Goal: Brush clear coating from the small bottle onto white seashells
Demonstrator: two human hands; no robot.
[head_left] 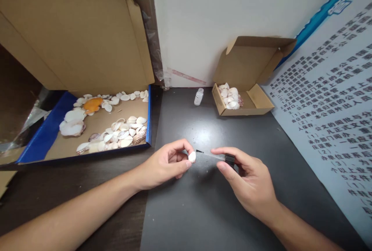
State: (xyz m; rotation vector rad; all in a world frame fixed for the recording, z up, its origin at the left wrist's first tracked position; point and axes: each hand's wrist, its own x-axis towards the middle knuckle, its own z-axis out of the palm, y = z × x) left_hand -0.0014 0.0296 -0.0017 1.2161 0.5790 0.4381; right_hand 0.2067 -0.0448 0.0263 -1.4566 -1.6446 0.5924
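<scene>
My left hand (168, 162) pinches a small white shell (192, 157) between thumb and fingertips, above the dark grey mat. To its right, my right hand (247, 173) grips the black cap of a brush (213, 155). The brush has a clear stem and a dark tip, which points left and lies close to the shell; whether they touch I cannot tell. A small glass bottle (198, 97) with whitish contents stands uncapped near the back of the mat.
At the left, an open blue-edged cardboard box (116, 121) holds several shells and an orange piece (93, 105). A small open carton (247, 107) with white shells (231, 97) sits at the back right. A printed sheet (328, 107) borders the mat on the right.
</scene>
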